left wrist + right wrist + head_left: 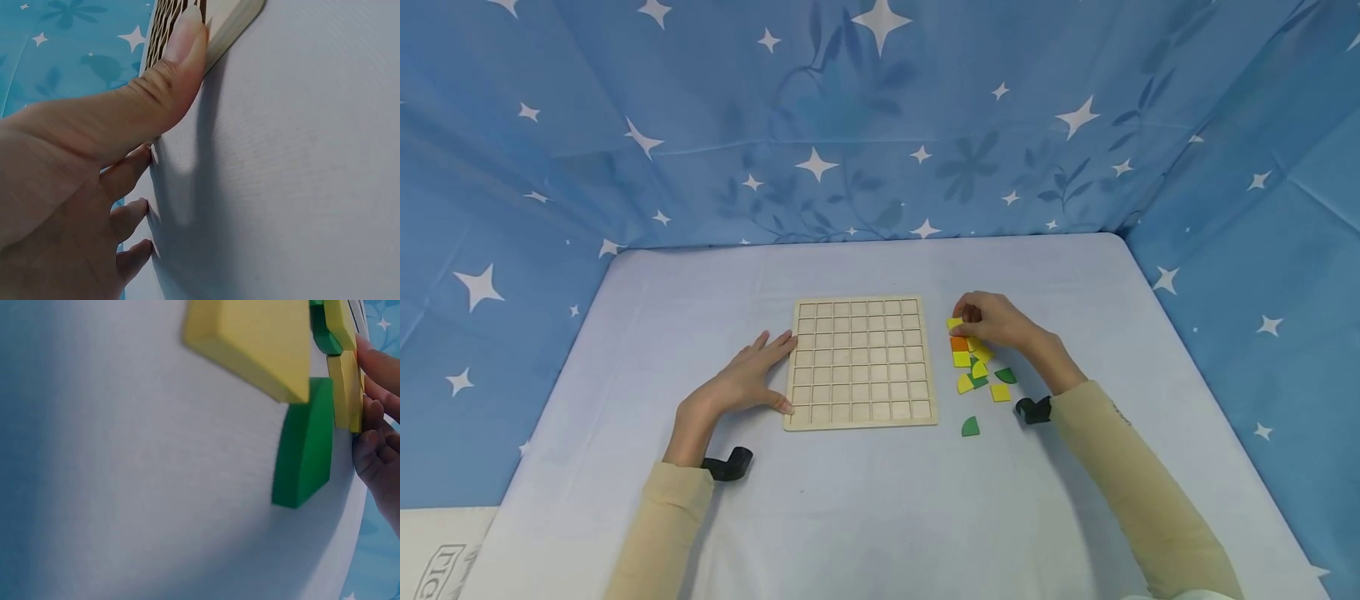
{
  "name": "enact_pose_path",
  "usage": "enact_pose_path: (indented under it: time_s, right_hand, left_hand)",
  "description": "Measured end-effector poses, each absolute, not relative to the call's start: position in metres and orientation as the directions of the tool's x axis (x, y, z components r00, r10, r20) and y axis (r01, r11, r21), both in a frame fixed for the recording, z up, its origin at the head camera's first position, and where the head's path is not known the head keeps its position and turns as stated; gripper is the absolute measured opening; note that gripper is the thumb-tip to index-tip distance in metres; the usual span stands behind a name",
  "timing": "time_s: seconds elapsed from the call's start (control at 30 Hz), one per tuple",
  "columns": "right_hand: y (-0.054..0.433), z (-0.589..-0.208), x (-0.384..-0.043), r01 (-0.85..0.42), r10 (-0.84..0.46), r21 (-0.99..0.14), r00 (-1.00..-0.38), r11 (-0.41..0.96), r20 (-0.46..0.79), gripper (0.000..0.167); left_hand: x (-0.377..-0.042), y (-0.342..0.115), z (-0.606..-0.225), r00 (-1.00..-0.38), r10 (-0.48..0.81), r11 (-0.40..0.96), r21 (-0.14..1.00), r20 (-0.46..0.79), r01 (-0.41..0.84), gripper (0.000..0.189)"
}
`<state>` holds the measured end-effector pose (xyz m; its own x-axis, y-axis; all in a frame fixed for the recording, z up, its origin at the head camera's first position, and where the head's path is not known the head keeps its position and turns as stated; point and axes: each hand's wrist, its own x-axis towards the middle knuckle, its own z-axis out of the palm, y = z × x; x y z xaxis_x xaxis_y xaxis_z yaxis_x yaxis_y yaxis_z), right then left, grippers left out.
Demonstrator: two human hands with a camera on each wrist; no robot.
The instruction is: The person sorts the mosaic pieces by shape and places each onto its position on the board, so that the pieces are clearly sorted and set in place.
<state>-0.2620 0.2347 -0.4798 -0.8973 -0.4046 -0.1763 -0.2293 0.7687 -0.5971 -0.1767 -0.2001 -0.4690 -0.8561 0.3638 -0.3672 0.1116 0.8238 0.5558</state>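
Observation:
A pale wooden board (pixel 861 364) with a grid of square recesses lies flat on the table. At its left edge my left hand (pixel 741 379) rests with fingers spread; the thumb (pixel 181 44) lies on the board's rim. To the right of the board is a loose group of coloured tiles. My right hand (pixel 1000 321) pinches a yellow square tile (pixel 954 322) at the far end of this group. Just below that tile are an orange square tile (pixel 958 343) and another yellow square tile (pixel 962 359). The right wrist view shows its curled fingers (pixel 375 415) beside yellow tiles.
Nearer me lie yellow and green quarter-round tiles, one green piece (pixel 970 427) apart from the others. A yellow square (pixel 1001 392) and a green quarter-round (pixel 1006 376) sit by the right wrist. White cloth covers the table (pixel 865 508); a blue starred curtain (pixel 850 125) hangs behind.

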Motion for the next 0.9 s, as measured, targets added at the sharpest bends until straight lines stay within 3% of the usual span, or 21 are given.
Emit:
enact_pose_path:
  time_s: [0.37,0.9]
  right_hand:
    - [0.2315,-0.4823,-0.2597,-0.192,-0.355,-0.594,-0.919,0.781,-0.17,0.031]
    - [0.2355,-0.4843,-0.2573,-0.221,-0.378,-0.643,-0.918,0.733,-0.115,0.019]
  left_hand:
    - [-0.1769,-0.2008,-0.4698,-0.856,0.371,0.819,0.561,-0.361,0.118,0.118]
    - [-0.1755,-0.2021,-0.4699,-0.856,0.372,0.81,0.575,-0.359,0.112,0.117]
